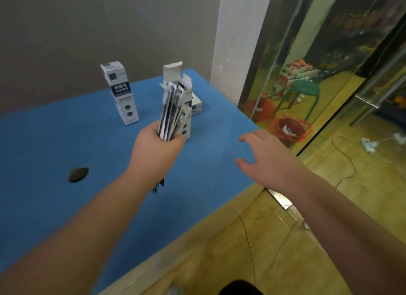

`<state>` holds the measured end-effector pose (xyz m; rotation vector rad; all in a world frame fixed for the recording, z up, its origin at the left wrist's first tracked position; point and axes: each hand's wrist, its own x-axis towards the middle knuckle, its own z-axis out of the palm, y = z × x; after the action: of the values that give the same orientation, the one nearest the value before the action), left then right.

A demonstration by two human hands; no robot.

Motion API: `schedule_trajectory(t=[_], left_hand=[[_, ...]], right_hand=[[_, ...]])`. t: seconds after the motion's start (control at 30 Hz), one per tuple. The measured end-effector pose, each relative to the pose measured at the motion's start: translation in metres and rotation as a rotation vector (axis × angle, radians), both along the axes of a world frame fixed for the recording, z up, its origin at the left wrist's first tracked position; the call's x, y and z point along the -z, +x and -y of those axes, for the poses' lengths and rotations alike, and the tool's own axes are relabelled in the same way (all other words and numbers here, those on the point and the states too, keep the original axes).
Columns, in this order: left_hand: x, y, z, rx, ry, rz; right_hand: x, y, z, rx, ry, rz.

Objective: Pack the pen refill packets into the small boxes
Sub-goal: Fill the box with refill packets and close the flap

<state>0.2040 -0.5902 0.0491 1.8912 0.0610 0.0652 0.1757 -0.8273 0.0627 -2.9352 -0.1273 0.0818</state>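
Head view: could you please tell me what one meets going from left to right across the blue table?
Hole → closed upright box → left hand gripping the packets → flat box → open right hand. The open box behind the packets overlaps them, so it is left out.

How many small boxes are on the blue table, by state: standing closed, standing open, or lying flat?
Standing closed: 1, the closed box.
Standing open: 1, the open box, partly hidden behind the packets that the left hand grips.
Lying flat: 1, the flat box, partly hidden behind the open one.
Total: 3 boxes on the table.
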Motion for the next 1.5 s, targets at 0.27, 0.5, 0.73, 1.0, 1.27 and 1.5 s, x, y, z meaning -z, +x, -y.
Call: schedule_trajectory(t=[0.27,0.5,0.73,1.0,1.27,1.5], left_hand=[[0.019,0.032,0.017,0.125,0.519,-0.04],[0.045,0.066,0.042,0.294,1.015,-0.18],[0.07,0.078,0.055,0.26,1.11,-0.203],[0.076,0.06,0.045,0.158,1.114,-0.23],[0.057,0.047,0.04,-0.149,0.82,-0.258],[0.04,0.085,0.041,-0.445,0.241,-0.077]], right_hand=[[0.01,0.063,0.023,-0.112,0.02,-0.005],[0.023,0.111,0.046,-0.219,0.08,-0.045],[0.045,0.149,0.051,-0.343,0.118,-0.088],[0.06,0.166,0.043,-0.426,0.158,-0.119],[0.065,0.171,0.036,-0.511,0.181,-0.108],[0.069,0.152,0.019,-0.727,0.089,-0.118]])
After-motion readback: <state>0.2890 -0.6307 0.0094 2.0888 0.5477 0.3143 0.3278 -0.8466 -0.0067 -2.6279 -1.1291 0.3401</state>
